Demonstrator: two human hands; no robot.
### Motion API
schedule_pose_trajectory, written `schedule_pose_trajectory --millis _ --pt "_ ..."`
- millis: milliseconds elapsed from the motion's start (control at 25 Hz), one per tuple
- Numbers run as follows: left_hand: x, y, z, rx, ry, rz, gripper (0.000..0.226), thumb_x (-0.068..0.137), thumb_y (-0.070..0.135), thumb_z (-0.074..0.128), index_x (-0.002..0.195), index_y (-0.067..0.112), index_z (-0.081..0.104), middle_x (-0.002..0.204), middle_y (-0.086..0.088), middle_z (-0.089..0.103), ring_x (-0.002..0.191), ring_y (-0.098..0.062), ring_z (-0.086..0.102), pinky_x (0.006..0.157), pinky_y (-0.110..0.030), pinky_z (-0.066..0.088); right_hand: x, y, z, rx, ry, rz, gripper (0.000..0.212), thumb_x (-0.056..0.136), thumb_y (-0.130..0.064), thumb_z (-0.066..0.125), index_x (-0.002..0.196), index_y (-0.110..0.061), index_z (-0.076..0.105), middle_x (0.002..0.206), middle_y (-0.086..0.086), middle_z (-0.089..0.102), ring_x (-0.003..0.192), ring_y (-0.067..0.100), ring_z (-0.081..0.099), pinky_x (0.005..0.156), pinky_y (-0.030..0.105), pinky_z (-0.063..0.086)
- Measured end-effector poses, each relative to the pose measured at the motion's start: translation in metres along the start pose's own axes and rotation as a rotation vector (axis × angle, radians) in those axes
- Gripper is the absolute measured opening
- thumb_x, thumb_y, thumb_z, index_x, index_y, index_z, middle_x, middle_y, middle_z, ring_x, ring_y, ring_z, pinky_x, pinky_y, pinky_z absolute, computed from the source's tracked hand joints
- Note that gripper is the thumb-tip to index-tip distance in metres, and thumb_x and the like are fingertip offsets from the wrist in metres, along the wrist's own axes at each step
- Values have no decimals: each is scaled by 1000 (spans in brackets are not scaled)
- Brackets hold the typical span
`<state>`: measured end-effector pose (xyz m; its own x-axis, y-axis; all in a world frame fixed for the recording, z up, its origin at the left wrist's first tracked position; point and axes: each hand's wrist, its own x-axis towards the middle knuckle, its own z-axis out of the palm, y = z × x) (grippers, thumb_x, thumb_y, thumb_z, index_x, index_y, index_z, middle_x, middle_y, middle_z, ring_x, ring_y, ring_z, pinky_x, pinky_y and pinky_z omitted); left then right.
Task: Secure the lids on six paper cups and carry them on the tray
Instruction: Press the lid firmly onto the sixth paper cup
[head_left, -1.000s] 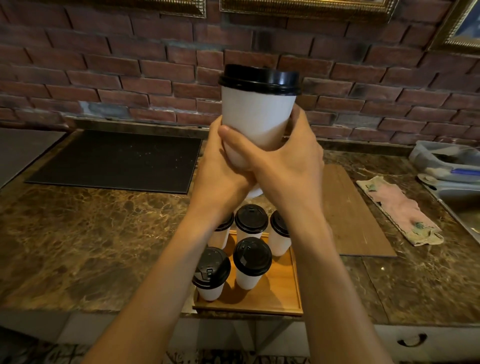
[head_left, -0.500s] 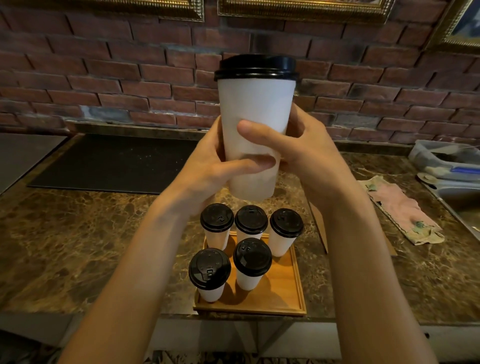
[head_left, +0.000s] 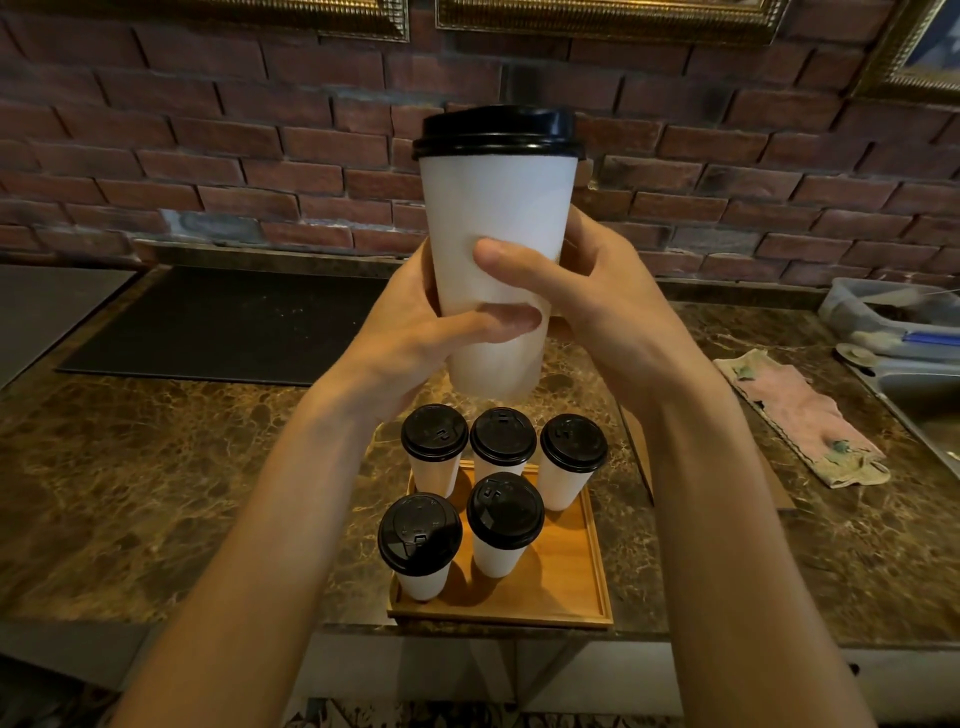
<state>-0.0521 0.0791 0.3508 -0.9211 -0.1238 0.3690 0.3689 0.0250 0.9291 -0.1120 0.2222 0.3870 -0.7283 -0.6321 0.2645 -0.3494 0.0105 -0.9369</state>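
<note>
Cup (head_left: 497, 249), lidded, is held upright above the tray (head_left: 571, 587); left hand (head_left: 415, 338) and right hand (head_left: 597, 301) fingers wrap it.

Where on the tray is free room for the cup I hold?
The tray has bare wood at front right, beside the front middle cup and before the back right cup. Its back row and front left are crowded.
</note>
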Motion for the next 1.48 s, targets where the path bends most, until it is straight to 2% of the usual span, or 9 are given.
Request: schedule_pose_trajectory --millis 200,360,480,600,880,1120,1200,1360,1480 --pt "2 1 7 89 173 52 61 58 20 82 108 33 50 97 17 68 95 -1 66 70 -16 53 0 -5 9 -89 119 -38 68 73 -42 80 130 -24 49 113 -8 62 99 6 64 80 27 59" --pt "4 1 16 142 273 128 61 70 5 79 111 35 44 104 15 59 92 11 62 67 -8 51 1 -7 15 -177 214 -48 77 68 -46 82 133 -22 47 118 -8 60 105 9 61 86 34 58" --pt "6 -1 20 180 287 160 65 73 1 76 120 26 38 106 16 53 91 20 56 68 -3 47 0 -5 21 -297 301 -60 85 66 -52 81 136 -22 44 121 -8 58 109 11 58 90 37 55" --pt "5 -1 19 206 247 150 69 71 3 78 121 27 36 104 18 53 90 23 55 66 -1 45 -3 -5 21 -284 341 -65 84 65 -51 82 136 -23 45 121 -9 58 109 9 58 90 36 55" --pt "3 8 2 193 70 113 66 66 17 82 113 44 44 99 33 63 98 8 62 70 -9 51 -5 -7 8 -73 225 -67 80 68 -39 85 135 -26 45 120 -9 59 106 6 61 84 32 59" --pt "-3 7 -3 114 -55 53 64 65 19 79 117 34 45 101 26 66 98 0 65 71 -13 53 -7 -5 -5 58 14 -24 70 70 -34 79 132 -27 48 117 -7 65 104 10 67 77 29 59" --pt "-4 6 -4 109 -61 50 63 67 21 76 120 32 44 103 25 66 100 -2 64 73 -14 53 -8 -5 -7 72 -29 -18 73 70 -32 79 135 -24 47 119 -6 65 106 10 67 77 27 58" --pt "-6 6 1 134 -9 72 62 67 14 78 115 34 44 100 28 65 98 4 63 72 -11 52 -9 -7 -6 -17 -20 -28 73 71 -34 80 135 -22 47 120 -5 63 109 10 63 87 35 58" --pt "-4 5 4 170 55 98 64 67 7 79 113 34 44 98 33 64 97 10 62 70 -9 51 -10 -9 0 -62 64 -58 69 73 -34 82 132 -24 49 116 -8 62 103 6 63 83 29 59"
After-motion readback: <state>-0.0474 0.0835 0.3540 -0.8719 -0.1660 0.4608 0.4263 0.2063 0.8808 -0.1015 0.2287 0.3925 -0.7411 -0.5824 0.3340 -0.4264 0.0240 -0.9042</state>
